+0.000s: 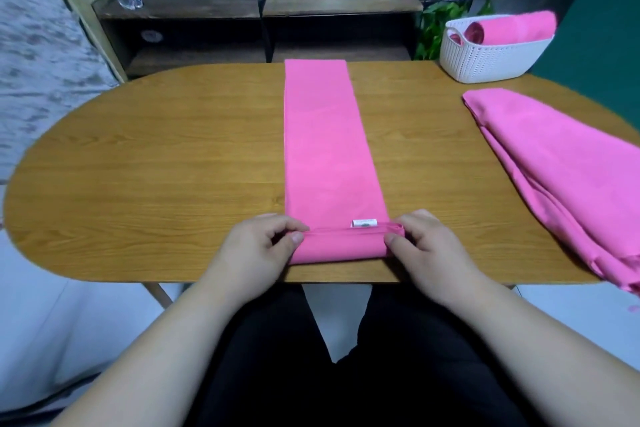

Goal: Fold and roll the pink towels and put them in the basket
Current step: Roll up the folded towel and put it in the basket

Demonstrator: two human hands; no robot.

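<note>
A pink towel point(329, 142), folded into a long narrow strip, lies down the middle of the wooden table point(156, 163), from the far edge to the near edge. Its near end is turned over into a short roll with a small white label beside it. My left hand point(259, 246) grips the roll's left end, thumb on top. My right hand point(426, 246) grips the right end the same way. A white woven basket point(491, 59) at the far right holds a rolled pink towel point(512, 29).
A loosely folded heap of pink towels point(561, 170) lies on the table's right side and hangs over its edge. Behind the table stand a dark low shelf point(259, 28) and a green plant point(436, 28). My dark-clothed legs are under the near edge.
</note>
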